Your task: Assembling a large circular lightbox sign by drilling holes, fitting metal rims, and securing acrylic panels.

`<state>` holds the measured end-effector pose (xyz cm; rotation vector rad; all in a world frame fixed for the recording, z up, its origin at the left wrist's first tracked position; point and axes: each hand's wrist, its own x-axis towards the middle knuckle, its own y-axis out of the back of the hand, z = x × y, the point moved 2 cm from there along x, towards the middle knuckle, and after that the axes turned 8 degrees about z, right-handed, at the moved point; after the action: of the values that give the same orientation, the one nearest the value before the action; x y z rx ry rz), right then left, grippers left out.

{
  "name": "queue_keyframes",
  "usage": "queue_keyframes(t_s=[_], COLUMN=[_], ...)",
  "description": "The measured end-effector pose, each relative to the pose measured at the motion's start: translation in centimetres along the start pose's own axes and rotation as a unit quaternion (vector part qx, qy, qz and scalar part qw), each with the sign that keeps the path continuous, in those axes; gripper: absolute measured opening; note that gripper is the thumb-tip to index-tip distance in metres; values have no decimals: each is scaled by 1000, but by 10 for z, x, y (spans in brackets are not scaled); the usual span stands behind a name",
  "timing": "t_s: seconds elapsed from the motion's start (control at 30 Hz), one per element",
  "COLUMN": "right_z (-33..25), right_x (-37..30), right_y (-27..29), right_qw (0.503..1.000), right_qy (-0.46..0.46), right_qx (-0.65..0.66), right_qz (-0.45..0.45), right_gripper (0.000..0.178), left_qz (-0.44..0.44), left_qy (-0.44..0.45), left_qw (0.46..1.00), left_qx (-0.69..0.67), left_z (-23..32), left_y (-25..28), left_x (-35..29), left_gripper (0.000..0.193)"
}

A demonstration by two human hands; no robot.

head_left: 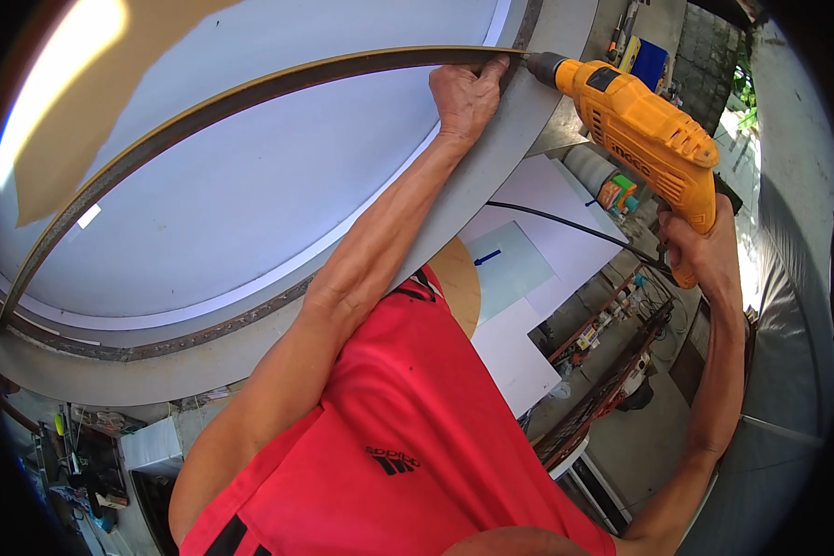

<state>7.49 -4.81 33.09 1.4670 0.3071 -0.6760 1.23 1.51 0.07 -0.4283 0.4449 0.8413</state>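
Observation:
My right hand point(704, 241) is wrapped round the handle of a yellow power drill point(644, 130), its black chuck pointing left. The drill's tip meets the end of a long curved metal strip point(250, 91); whether the bit has gone into it I cannot tell. Close by the chuck, my left hand point(470, 95) grips that strip, its fingers closed around the lower edge. The strip arches over a large round white panel point(278, 195) with a grey rim point(491, 167). A black cord point(574, 222) runs from the drill handle toward the left.
Below the rim lie white sheets point(519, 357) and a bluish pane point(511, 269). A rusty metal rack point(607, 398) with small items stands at the lower right. Tools point(79, 463) cluster at the lower left. A blue object point(650, 63) sits beyond the drill. Grey sheeting point(792, 306) hangs at right.

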Motion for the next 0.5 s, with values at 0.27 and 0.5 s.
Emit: queue_keyframes(t_s=[0.27,0.5], right_z=[1,0], right_x=[0,0], right_y=[0,-2], right_qw=[1000,1000], right_qy=[-6,-1], right_qx=[-4,6], right_qz=[27,-5], right_gripper=[30,25], left_qz=[-6,-12], left_qy=[-4,-2], left_qw=[1000,1000], left_qx=[10,16], left_z=[-1,-2], left_y=[1,1], left_x=[0,-1], left_gripper=[23,22])
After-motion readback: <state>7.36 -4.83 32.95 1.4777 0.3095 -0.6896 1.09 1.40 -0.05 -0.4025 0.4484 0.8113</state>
